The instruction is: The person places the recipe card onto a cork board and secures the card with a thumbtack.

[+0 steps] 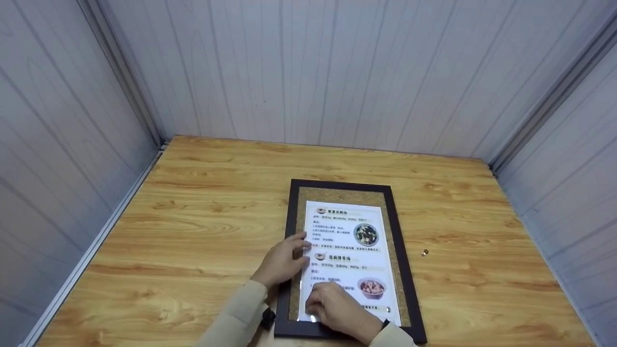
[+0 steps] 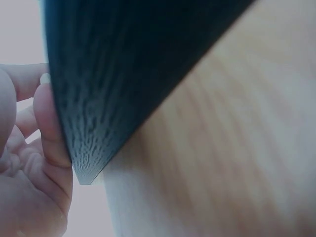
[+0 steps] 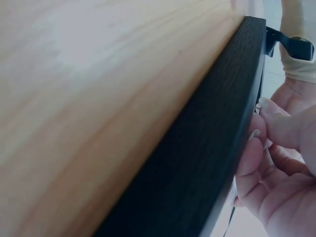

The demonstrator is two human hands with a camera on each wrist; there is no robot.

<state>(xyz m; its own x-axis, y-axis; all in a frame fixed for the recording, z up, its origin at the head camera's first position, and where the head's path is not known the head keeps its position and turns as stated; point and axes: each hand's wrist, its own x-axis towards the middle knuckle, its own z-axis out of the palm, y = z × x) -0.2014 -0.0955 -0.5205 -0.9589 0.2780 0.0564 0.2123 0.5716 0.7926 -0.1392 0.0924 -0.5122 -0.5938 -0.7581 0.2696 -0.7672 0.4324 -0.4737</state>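
A printed recipe sheet (image 1: pixel 343 241) in a clear sleeve lies on a cork board (image 1: pixel 344 195) with a dark frame (image 1: pixel 404 262). My left hand (image 1: pixel 283 260) reaches over the frame's left side, its spread fingers resting on the sheet's left edge. Near the sheet's lower left corner, my right hand (image 1: pixel 332 308) pinches a small thumbtack (image 3: pixel 257 107) between thumb and fingertips, its thin pin just showing in the right wrist view. Another tack (image 1: pixel 388 310) sits at the sheet's lower right corner.
Shiny metal tacks (image 1: pixel 424 252) lie on the wood-grain table (image 1: pixel 202 217) right of the frame. Pale panel walls (image 1: pixel 308 72) enclose the table at the back and both sides.
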